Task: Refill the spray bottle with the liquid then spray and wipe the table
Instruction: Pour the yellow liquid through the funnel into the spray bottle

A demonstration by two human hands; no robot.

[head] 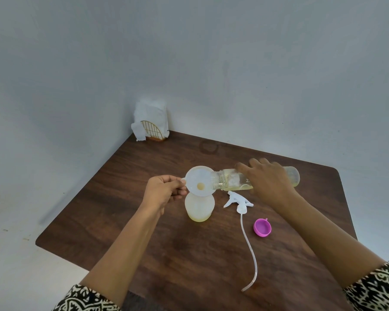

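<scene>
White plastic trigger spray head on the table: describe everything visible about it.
The white plastic trigger spray head lies on its side on the dark brown wooden table, off its bottle. Its long translucent dip tube curves toward the person. No hand touches it. It sits between the frosted plastic spray bottle and the round pink plastic cap.

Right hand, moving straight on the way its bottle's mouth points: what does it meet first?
The funnel on the spray bottle: the clear bottle in the right hand has its mouth over the funnel's rim. Past that, the left hand pinching the funnel's tab. Whether mouth and rim touch is unclear.
</scene>
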